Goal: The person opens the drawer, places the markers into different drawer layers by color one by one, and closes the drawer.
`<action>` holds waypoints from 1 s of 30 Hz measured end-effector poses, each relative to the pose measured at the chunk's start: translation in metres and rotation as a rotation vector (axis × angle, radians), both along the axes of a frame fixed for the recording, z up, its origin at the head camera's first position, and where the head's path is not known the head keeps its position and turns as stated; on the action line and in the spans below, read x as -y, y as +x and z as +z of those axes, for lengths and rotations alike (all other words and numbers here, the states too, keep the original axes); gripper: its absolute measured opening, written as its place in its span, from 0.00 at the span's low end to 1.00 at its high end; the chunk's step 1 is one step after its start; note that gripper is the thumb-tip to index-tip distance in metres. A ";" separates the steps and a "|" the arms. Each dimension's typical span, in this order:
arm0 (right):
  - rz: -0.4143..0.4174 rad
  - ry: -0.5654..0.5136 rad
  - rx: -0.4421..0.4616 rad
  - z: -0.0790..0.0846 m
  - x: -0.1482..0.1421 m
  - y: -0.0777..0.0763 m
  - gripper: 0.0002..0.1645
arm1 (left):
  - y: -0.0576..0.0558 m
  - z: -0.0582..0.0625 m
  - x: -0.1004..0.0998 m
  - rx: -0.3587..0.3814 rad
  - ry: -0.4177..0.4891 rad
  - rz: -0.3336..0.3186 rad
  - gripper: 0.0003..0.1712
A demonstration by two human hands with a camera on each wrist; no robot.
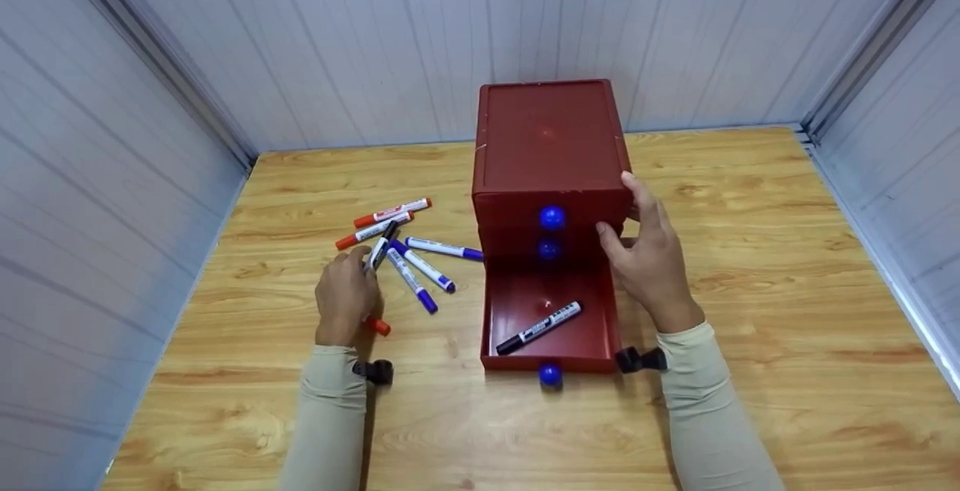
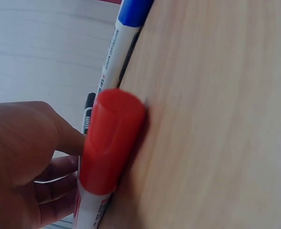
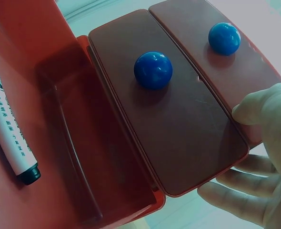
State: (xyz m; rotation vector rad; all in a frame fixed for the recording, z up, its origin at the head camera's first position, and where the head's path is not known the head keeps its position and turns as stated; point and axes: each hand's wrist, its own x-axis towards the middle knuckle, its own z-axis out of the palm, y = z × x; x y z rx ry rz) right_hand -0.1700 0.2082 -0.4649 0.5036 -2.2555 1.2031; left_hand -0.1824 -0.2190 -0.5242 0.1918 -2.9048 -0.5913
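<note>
My left hand (image 1: 346, 296) pinches a black-capped marker (image 1: 381, 247) between thumb and fingers, low over the table. In the left wrist view a red marker (image 2: 113, 143) lies in front of that hand and partly hides the pinch. At the right, my right hand (image 1: 651, 266) grips the side of a dark red drawer unit (image 1: 551, 139), thumb on its front and the other fingers round the side edge. The bottom drawer (image 1: 577, 345) is pulled out, with a black marker (image 1: 540, 327) lying slantwise inside. Both upper drawers, with blue ball knobs (image 3: 153, 70), are closed.
Two red markers (image 1: 393, 212) lie beyond my left hand. Blue markers (image 1: 424, 266) are spread between that hand and the unit, one reaching the unit's left side. Pale panel walls (image 1: 360, 41) enclose the wooden table (image 1: 750, 251) at the back and sides.
</note>
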 end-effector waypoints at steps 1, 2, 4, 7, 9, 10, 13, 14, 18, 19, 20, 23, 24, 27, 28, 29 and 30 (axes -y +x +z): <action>0.003 0.001 0.003 0.000 0.000 0.000 0.43 | 0.001 -0.001 -0.001 -0.003 0.012 0.006 0.20; 0.005 0.002 0.004 0.000 0.000 0.000 0.44 | 0.001 -0.002 -0.001 -0.011 0.025 0.009 0.20; 0.012 0.007 0.008 0.000 -0.001 -0.001 0.44 | 0.003 -0.004 -0.003 -0.042 0.053 0.018 0.21; 0.018 0.008 0.013 0.000 -0.002 0.000 0.44 | 0.003 -0.007 -0.006 -0.100 0.100 0.021 0.21; 0.010 0.004 0.014 0.000 -0.003 0.000 0.44 | 0.002 -0.008 -0.009 -0.143 0.140 0.016 0.21; 0.007 -0.001 0.014 0.000 -0.003 0.001 0.44 | 0.001 -0.009 -0.010 -0.162 0.160 0.013 0.21; 0.008 -0.009 0.015 0.001 -0.002 0.001 0.45 | 0.001 -0.010 -0.012 -0.216 0.211 0.004 0.20; 0.013 -0.008 0.017 0.001 -0.001 0.001 0.45 | 0.002 -0.010 -0.013 -0.234 0.229 0.005 0.20; 0.019 -0.006 0.013 0.004 -0.002 0.001 0.44 | 0.003 -0.007 -0.016 -0.265 0.296 -0.028 0.20; 0.016 -0.009 0.009 0.004 -0.002 0.001 0.44 | 0.002 -0.007 -0.017 -0.269 0.323 -0.041 0.20; 0.012 -0.009 0.007 0.005 -0.002 0.001 0.44 | 0.002 -0.006 -0.017 -0.269 0.350 -0.050 0.20; 0.012 -0.010 0.007 0.006 -0.002 0.001 0.44 | 0.001 -0.005 -0.018 -0.275 0.444 -0.057 0.20; 0.014 -0.012 0.009 0.006 -0.001 0.000 0.44 | 0.001 -0.005 -0.017 -0.276 0.469 -0.054 0.20; 0.019 -0.013 0.018 0.004 0.001 0.000 0.44 | 0.004 -0.003 -0.018 -0.283 0.540 -0.058 0.20; 0.017 -0.013 0.020 0.004 0.001 0.001 0.44 | 0.004 -0.003 -0.018 -0.284 0.555 -0.063 0.21; 0.013 -0.012 0.020 0.003 0.001 0.001 0.44 | 0.005 -0.003 -0.018 -0.278 0.566 -0.069 0.21; 0.009 -0.010 0.020 0.002 0.001 0.002 0.44 | 0.006 -0.002 -0.018 -0.273 0.576 -0.079 0.22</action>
